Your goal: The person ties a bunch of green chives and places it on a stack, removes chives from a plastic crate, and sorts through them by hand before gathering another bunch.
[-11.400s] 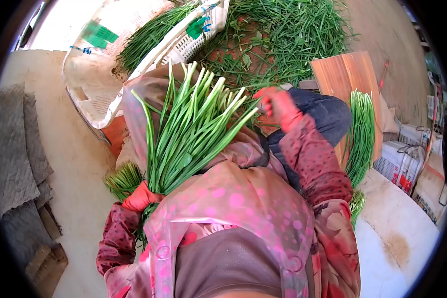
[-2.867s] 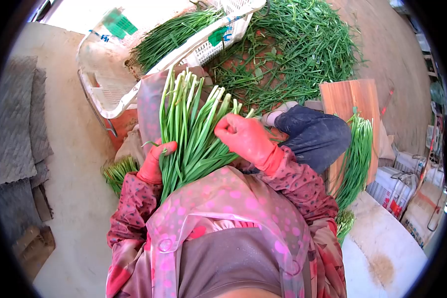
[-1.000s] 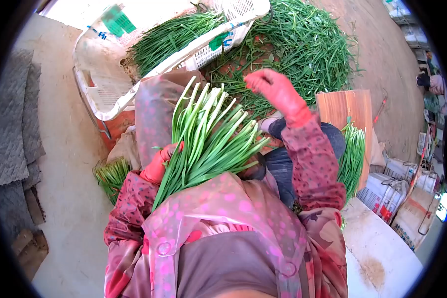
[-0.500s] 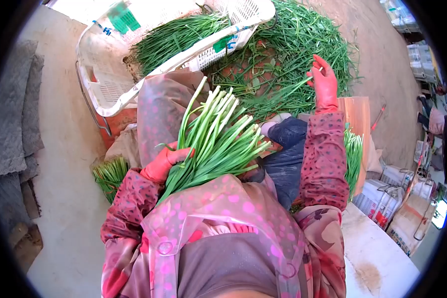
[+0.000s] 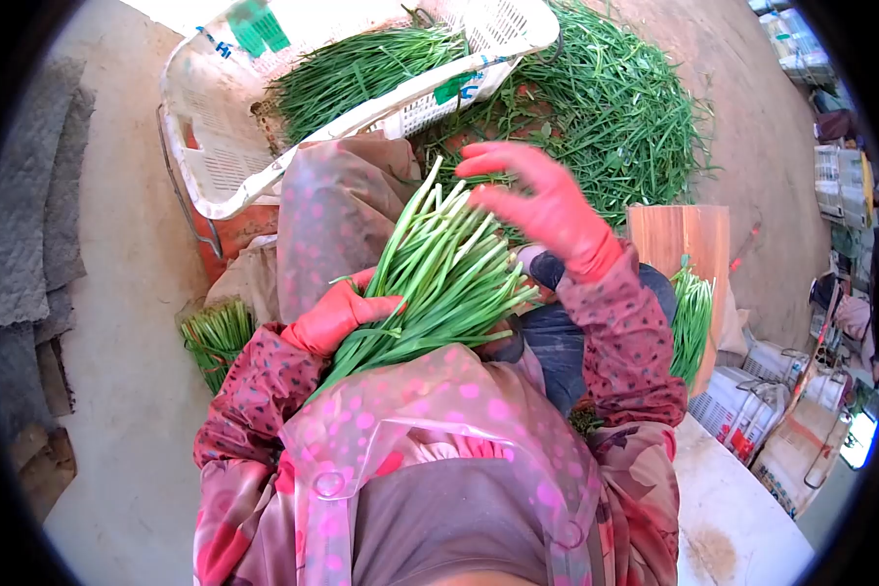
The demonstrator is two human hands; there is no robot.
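Observation:
My left hand (image 5: 340, 314), in a red rubber glove, is wrapped round a bunch of garlic chives (image 5: 439, 278) lying across my lap. The pale stem ends point up and to the right, while the green leaves run down towards my apron. Just beyond the stem ends is my right hand (image 5: 547, 207), also gloved in red. Its fingers are apart and slightly blurred, with nothing visible between them. I cannot tell whether its fingertips touch the nearest stems.
A white plastic basket (image 5: 215, 200) at the upper left contains more chives (image 5: 366, 73). Loose greens (image 5: 625, 117) are heaped on the floor ahead. A bundle of chives (image 5: 217, 337) stands at my left, another bundle (image 5: 691, 317) at my right by a wooden board (image 5: 689, 234).
My right hand has come from the loose heap, where it held a thin stalk, leftwards to the bunch's stem ends, and the fingers have spread. My left hand keeps its hold.

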